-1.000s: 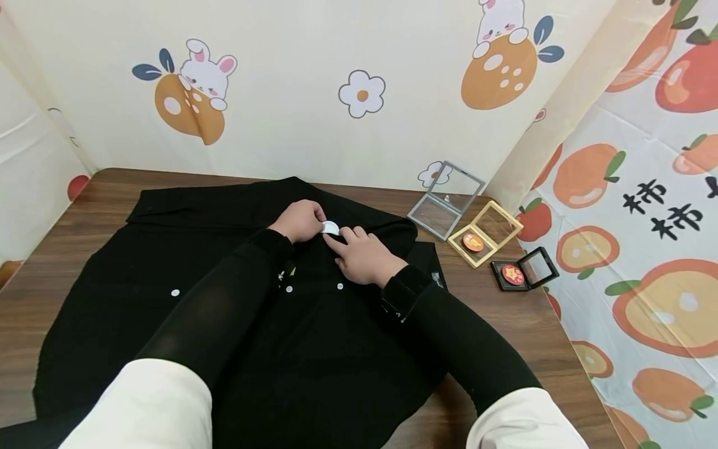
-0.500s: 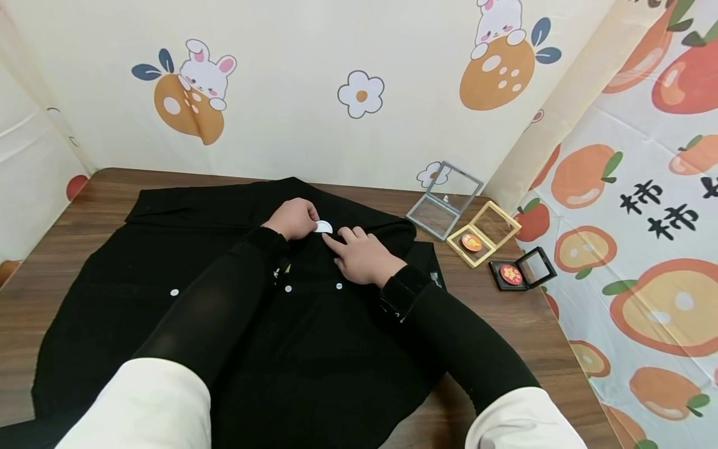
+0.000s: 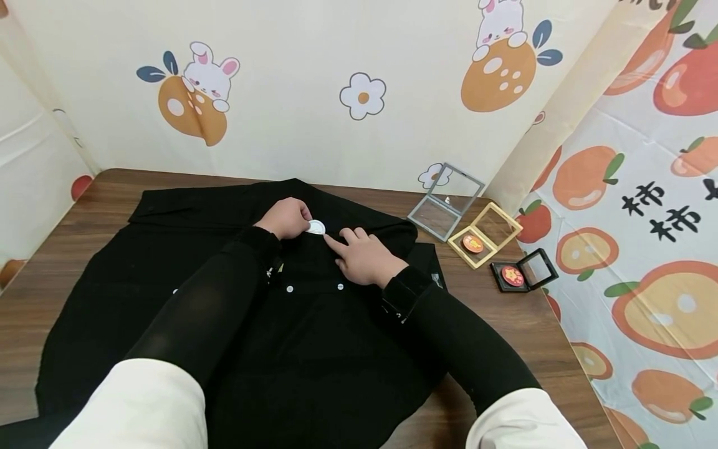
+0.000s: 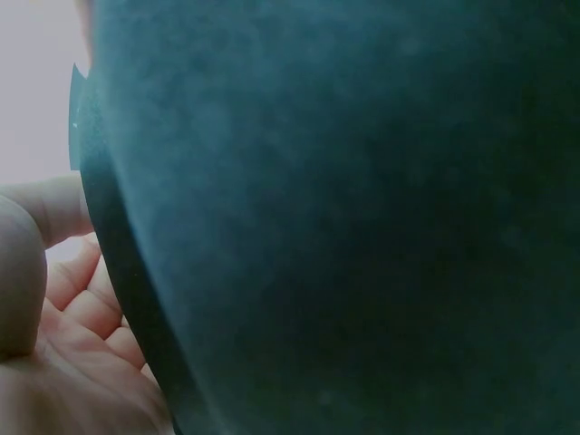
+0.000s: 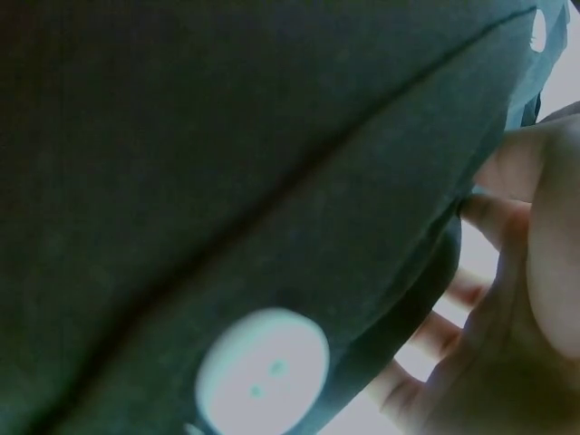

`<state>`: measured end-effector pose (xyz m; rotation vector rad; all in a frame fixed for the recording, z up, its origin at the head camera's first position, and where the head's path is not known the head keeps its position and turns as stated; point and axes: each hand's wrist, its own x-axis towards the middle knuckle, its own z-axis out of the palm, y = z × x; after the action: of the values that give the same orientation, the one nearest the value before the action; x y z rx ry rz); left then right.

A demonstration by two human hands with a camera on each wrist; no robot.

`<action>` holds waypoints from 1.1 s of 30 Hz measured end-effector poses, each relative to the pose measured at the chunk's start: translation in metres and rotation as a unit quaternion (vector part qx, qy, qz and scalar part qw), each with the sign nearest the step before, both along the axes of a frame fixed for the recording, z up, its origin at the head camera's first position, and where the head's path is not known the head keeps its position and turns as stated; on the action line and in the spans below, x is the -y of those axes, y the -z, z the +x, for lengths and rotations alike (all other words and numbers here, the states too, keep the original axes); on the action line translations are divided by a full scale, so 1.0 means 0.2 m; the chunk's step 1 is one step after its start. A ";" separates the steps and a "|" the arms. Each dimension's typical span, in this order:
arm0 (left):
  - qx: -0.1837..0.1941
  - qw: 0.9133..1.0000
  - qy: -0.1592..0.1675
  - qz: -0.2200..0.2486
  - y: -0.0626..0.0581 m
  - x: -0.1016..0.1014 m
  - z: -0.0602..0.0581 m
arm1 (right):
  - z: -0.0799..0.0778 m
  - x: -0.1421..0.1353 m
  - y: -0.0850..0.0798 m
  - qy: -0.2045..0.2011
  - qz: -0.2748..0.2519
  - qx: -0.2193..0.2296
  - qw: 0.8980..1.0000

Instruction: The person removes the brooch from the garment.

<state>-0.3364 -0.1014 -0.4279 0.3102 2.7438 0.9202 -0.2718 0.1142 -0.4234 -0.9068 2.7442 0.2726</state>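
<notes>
A black button-up shirt point(image 3: 336, 337) lies spread over the table, its small white buttons point(image 3: 289, 289) showing on the front. Near the shirt's upper middle, a white round disc point(image 3: 316, 227) lies against the cloth, its left edge covered by fingers. My left hand point(image 3: 285, 218) pinches that edge. Beside it, my right hand point(image 3: 361, 255) holds the cloth, index finger reaching toward the disc. In the right wrist view, the thumb and finger point(image 5: 507, 172) meet at the fabric edge, near a large-looking white button point(image 5: 263, 372). Dark cloth point(image 4: 344, 217) hides most of the left wrist view.
Right of the shirt stand three open hinged cases: a grey-framed clear one point(image 3: 434, 216), a yellow one point(image 3: 485, 223) with an orange round badge point(image 3: 472, 243), and a black one point(image 3: 537, 269) with a red badge point(image 3: 512, 275). A printed curtain point(image 3: 291, 137) borders the table's back.
My left hand has moved left with the white disc, and more of the disc's round face shows. The right hand stays in almost the same place.
</notes>
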 end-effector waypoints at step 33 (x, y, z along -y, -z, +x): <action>-0.051 0.968 -0.030 0.243 -0.23 0.13 0.27 | 0.10 -0.10 -0.25 0.084 -0.351 0.077 0.929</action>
<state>-0.2818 -0.1283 -0.3814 0.3643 2.5892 1.6348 -0.2518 0.1348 -0.3734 -0.7704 2.7544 -0.8260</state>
